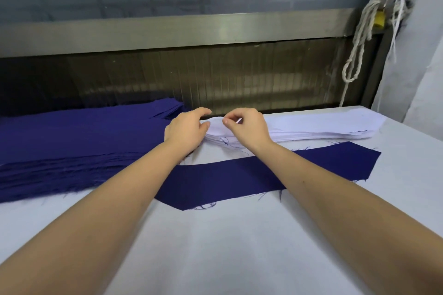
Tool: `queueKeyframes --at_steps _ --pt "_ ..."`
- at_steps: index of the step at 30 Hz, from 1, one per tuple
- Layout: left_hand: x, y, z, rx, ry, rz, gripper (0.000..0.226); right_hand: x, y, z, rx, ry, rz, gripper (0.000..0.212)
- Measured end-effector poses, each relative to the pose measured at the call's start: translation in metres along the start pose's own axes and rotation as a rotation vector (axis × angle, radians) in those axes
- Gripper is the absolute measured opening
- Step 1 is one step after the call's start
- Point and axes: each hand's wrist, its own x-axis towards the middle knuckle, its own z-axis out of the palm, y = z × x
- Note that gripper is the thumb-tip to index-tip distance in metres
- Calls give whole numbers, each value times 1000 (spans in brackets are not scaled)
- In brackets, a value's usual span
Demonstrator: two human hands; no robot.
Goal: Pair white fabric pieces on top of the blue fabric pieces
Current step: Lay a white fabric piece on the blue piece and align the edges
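Separation of one ply is the step in hand, judging from the head view: both hands work at the rounded near end of the white stack [311,127], which runs off to the right from the fingertips. The right hand [247,127] has its thumb and forefinger closed in a small pinch on what looks like the lifted edge of the top white piece [215,128], its other fingers curled behind; the grip is partly hidden, so this is a reading, not a certainty. The left hand [185,129] hovers just beside it, fingers loosely curved and holding nothing that shows, the thumb touching the end of the stack. To do it well, the pinch should take only the top layer, while the left fingers press the rest flat so no second ply rides up. The single blue piece [239,175] lies flat on the table [215,258], nearer the person than the fingers and under both forearms, waiting uncovered. The blue stack [72,141] lies left of the left fingers, its end close behind them.
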Motion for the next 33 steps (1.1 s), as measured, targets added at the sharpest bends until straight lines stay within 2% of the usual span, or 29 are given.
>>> queueKeyframes --at_steps 6,9,14,17,21,23,26,31,33 --pt "5 3 1 -103 -36 59 25 -1 -4 2 -64 54 -79 13" --pt "4 7 2 -135 3 70 21 -2 -5 -1 -137 74 -129 13" --pt "1 12 0 -221 105 14 20 0 0 -6 -471 38 -209 27" --pt "-2 12 -6 -224 141 12 20 3 10 -18 -644 70 -187 44" --pt "-11 3 -14 -288 163 -6 16 10 24 -41 -770 90 -93 45" --pt "-17 -2 -17 -364 203 -37 13 11 33 -52 -847 75 -56 45" --pt "-24 -9 -22 -569 297 -185 26 8 47 -70 -931 49 -9 44" --pt "-31 -18 -26 -799 362 -361 2 -3 58 -91 -974 43 23 45" --pt "-35 -20 -28 -877 350 -395 10 -7 59 -98 -987 44 28 45"
